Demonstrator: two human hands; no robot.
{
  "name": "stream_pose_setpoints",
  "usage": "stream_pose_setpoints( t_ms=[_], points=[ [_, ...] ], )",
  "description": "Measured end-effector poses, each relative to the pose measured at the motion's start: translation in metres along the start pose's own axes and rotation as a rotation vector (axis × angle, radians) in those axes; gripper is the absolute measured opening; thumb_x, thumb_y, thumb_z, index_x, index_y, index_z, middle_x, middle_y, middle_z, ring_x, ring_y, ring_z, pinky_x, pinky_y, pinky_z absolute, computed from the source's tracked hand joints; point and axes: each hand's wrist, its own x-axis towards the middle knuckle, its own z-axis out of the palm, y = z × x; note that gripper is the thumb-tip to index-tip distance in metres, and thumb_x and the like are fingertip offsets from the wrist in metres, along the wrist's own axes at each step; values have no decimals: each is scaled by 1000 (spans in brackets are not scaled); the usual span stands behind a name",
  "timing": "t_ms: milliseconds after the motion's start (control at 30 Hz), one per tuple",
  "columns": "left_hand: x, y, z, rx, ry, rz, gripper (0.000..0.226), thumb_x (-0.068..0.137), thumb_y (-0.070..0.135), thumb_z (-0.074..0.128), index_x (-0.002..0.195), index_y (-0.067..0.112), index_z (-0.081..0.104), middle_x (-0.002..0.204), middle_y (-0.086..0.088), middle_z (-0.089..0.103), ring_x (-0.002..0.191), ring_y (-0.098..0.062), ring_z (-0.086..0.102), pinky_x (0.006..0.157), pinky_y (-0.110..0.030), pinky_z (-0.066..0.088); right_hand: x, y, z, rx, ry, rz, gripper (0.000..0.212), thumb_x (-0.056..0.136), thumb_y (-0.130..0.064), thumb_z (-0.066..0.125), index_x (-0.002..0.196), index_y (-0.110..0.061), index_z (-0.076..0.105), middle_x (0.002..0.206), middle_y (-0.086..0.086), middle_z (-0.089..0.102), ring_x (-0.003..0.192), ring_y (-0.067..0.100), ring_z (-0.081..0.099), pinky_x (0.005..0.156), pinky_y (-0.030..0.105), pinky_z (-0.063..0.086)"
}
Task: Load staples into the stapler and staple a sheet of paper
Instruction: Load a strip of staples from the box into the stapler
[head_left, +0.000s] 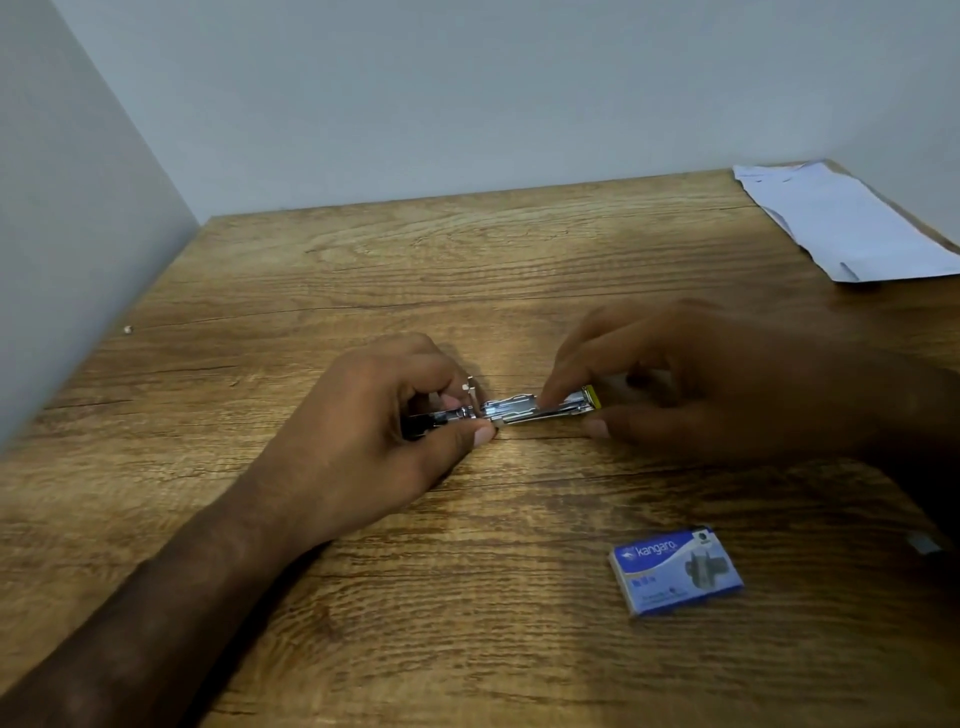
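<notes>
A small metal stapler (514, 408) lies across the middle of the wooden table, its silver staple channel drawn out to the right and ending in a yellow tip. My left hand (379, 421) grips the stapler's left end between thumb and fingers. My right hand (691, 379) holds the right end, thumb below the channel and a fingertip pressed on top of it. Whether staples lie in the channel is hidden by my fingers. A blue staple box (675, 571) lies shut on the table, near and to the right.
White sheets of paper (841, 218) lie at the table's far right corner. Grey walls close in the table (467, 270) on the left and at the back.
</notes>
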Motion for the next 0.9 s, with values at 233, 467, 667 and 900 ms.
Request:
stream_pose_setpoints(
  t_ms=[233, 467, 667, 900],
  points=[
    [0, 0, 0, 1, 7, -3, 15, 81, 31, 82, 83, 38, 70, 87, 12, 71, 83, -11, 68, 69, -24, 50, 1, -6, -5, 91, -5, 67, 32, 80, -43, 64, 109, -41, 76, 109, -18, 69, 100, 0, 63, 82, 34, 55],
    [0, 1, 1, -4, 3, -30, 8, 80, 32, 81, 83, 32, 74, 86, 13, 70, 83, -10, 67, 69, -19, 46, 0, -6, -6, 59, -18, 67, 33, 79, -48, 61, 109, -46, 74, 109, -18, 69, 102, 5, 65, 84, 40, 57],
    [-3, 3, 2, 18, 43, -37, 16, 78, 32, 84, 90, 32, 73, 84, 10, 70, 80, -11, 66, 66, -23, 49, 0, 3, -1, 67, 60, 73, 35, 76, -43, 72, 110, -48, 68, 108, -24, 69, 97, -4, 64, 73, 25, 53],
    [-5, 5, 1, -24, 114, -28, 8, 85, 31, 80, 90, 28, 75, 88, 16, 74, 79, -11, 68, 64, -9, 44, 5, 6, 6, -7, 151, 153, 26, 72, -48, 71, 98, -45, 71, 87, -18, 69, 85, -3, 63, 70, 31, 55]
  ],
)
